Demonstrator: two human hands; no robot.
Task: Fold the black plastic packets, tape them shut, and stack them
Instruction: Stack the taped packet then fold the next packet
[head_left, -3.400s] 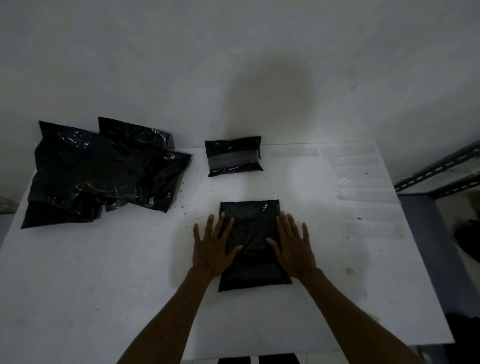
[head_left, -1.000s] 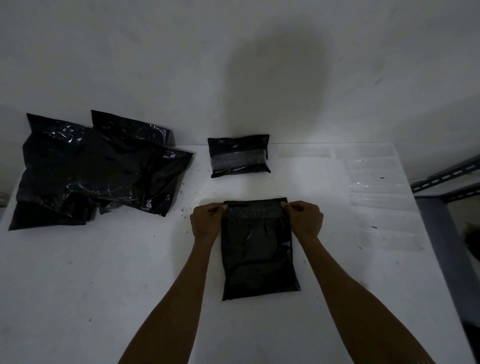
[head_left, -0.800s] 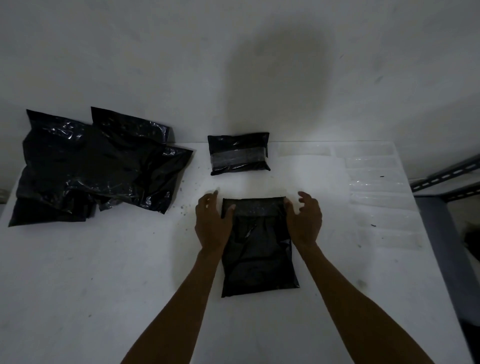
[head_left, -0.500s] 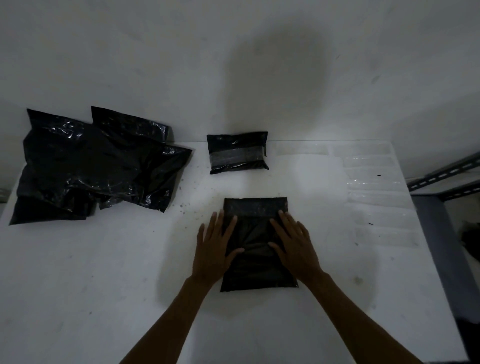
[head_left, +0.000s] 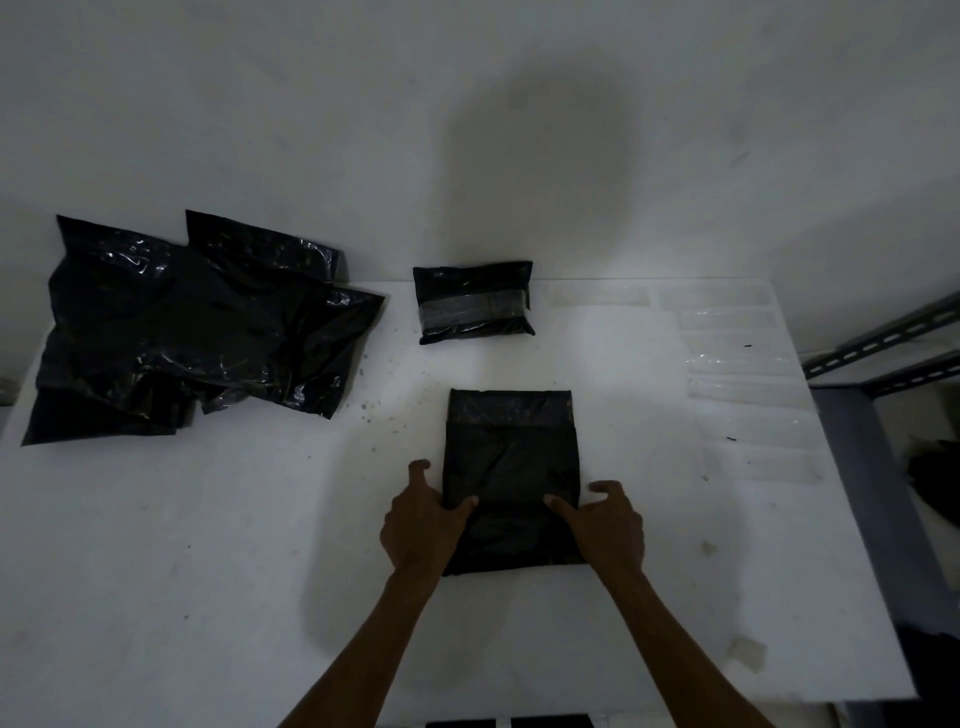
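Observation:
A black plastic packet (head_left: 511, 457) lies flat in the middle of the white table (head_left: 182, 571), its far flap folded over. My left hand (head_left: 418, 525) grips its left edge near the lower half, thumb on top. On the opposite edge my right hand (head_left: 605, 525) pinches the packet the same way. A folded, taped black packet (head_left: 474, 301) sits at the table's far edge. A heap of unfolded black packets (head_left: 182, 327) lies at the far left.
Several clear tape strips (head_left: 737, 364) are stuck in a column along the table's right side. A grey metal shelf frame (head_left: 883, 353) stands beyond the right edge. A white wall rises just behind the table.
Both hands have slid back from the packet's middle, where they pressed flat, to its side edges nearer me. They now pinch the edges. The packet has stayed in place.

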